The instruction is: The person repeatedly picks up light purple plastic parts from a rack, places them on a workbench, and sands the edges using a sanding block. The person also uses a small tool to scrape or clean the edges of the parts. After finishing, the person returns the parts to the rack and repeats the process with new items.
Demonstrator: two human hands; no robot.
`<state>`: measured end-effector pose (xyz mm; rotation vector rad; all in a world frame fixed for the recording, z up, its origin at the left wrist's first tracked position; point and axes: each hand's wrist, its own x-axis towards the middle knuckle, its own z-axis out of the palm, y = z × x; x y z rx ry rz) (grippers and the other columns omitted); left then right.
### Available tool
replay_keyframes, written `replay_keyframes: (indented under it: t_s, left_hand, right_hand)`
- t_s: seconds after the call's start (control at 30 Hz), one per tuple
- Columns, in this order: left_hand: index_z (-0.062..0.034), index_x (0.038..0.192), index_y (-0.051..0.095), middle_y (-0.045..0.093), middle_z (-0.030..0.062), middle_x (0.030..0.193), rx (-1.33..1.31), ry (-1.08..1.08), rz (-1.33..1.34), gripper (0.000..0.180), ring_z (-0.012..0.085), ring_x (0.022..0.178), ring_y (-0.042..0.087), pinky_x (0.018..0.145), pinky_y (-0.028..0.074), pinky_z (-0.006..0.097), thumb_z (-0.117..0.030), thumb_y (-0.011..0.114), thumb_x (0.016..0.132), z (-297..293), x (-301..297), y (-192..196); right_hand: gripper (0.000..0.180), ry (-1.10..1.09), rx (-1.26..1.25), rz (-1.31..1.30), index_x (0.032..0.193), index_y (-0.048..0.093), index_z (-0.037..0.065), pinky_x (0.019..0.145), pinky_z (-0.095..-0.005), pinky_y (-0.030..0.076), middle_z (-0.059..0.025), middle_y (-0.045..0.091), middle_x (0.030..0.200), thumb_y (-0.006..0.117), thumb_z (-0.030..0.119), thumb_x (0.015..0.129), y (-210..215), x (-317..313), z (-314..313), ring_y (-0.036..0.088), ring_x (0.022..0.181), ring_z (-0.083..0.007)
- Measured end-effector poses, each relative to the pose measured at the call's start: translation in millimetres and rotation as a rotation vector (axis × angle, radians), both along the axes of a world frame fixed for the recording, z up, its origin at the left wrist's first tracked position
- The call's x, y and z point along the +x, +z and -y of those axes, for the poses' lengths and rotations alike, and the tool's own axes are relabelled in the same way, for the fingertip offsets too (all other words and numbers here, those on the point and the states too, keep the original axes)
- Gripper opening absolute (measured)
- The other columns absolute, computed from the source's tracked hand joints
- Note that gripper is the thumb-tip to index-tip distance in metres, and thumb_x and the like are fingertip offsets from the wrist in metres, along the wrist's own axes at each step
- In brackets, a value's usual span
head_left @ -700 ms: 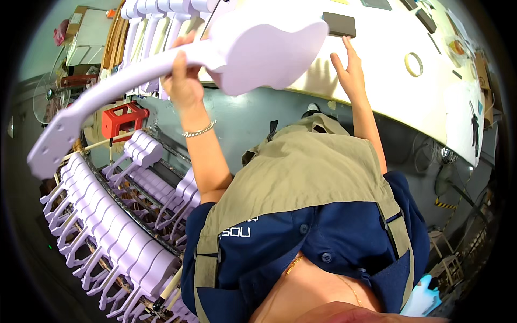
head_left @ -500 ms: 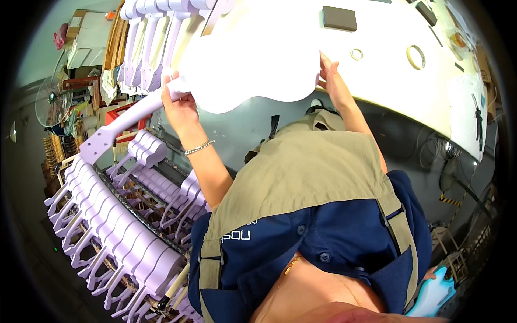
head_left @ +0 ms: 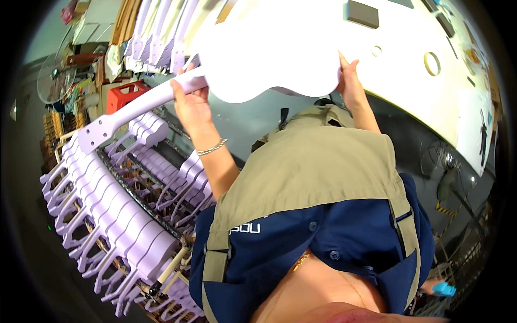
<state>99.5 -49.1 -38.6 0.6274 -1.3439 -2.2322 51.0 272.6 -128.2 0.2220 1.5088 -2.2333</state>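
Observation:
A pale lilac ukulele [head_left: 272, 67] is held out in front of me, its body washed out by bright light. Its neck slopes down to the left, ending in a headstock with several small holes. My left hand [head_left: 195, 110] is closed round the neck close to the body, palm up, a chain bracelet on the wrist. At the body's right end, my right hand [head_left: 351, 86] grips the edge, some of its fingers hidden behind it.
Lilac ukuleles hang on a rack [head_left: 121, 215] at left; more stand in a row [head_left: 161, 35] beyond. The white table [head_left: 404, 91] bears a dark block [head_left: 363, 14] and a tape roll [head_left: 432, 63]. A red stool [head_left: 125, 97] and another person's hand [head_left: 429, 286] with something blue also show.
Both hands and the ukulele have shifted a little right and upward in the picture, as has the table. The blue thing at lower right shows less now.

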Motion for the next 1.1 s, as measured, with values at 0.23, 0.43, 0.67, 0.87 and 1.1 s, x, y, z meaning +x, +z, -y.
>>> replay_keyframes:
  t_s: [0.23,0.43,0.67,0.87,1.1]
  left_hand:
    - [0.006,0.131,0.036,0.051,0.0231,0.119,-0.107,-0.039,-0.06,0.062,0.0316,0.107,0.055,0.089,0.05,0.044,-0.038,0.054,0.09,-39,2,31]
    - [0.0011,0.118,0.048,0.062,0.0139,0.108,0.051,-0.159,-0.294,0.056,0.0237,0.098,0.06,0.085,0.05,0.036,-0.039,0.064,0.081,-34,4,21]
    - [-0.0008,0.105,0.052,0.062,0.0172,0.107,0.07,-0.299,-0.484,0.051,0.0216,0.093,0.062,0.081,0.051,0.033,-0.04,0.068,0.077,-43,2,17]
    - [-0.0033,0.105,0.053,0.062,0.0154,0.106,0.066,-0.364,-0.455,0.048,0.026,0.108,0.057,0.091,0.048,0.039,-0.037,0.07,0.076,-55,0,20]
    - [-0.0063,0.109,0.05,0.062,0.015,0.106,0.068,-0.418,-0.502,0.049,0.0325,0.117,0.05,0.097,0.042,0.043,-0.036,0.07,0.075,-62,-1,25]
  right_hand:
    - [0.079,-0.093,-0.139,-0.012,0.144,0.015,0.006,0.108,-0.0374,0.023,-0.0102,0.026,0.146,0.008,0.062,0.09,-9,5,6,0.026,0.134,-0.0246]
    - [0.067,0.003,-0.142,-0.037,0.133,0.035,0.008,0.092,-0.0371,0.043,-0.0071,0.047,0.124,0.066,0.036,0.081,-73,2,-22,0.051,0.105,-0.0199]
    - [0.068,0.057,-0.139,-0.084,0.129,0.04,0.002,0.094,-0.0384,0.042,-0.0101,0.049,0.122,0.07,0.001,0.068,-118,-4,-53,0.049,0.111,-0.0247]
    - [0.063,0.074,-0.209,-0.178,0.133,0.036,0.005,0.098,-0.0376,0.038,-0.0108,0.048,0.123,0.064,0.021,0.079,-138,-17,-59,0.045,0.117,-0.0245]
    - [0.064,-0.018,-0.246,-0.045,0.133,0.036,0.006,0.093,-0.0374,0.041,-0.0108,0.049,0.123,0.06,0.032,0.08,-82,-27,-33,0.048,0.111,-0.0238]
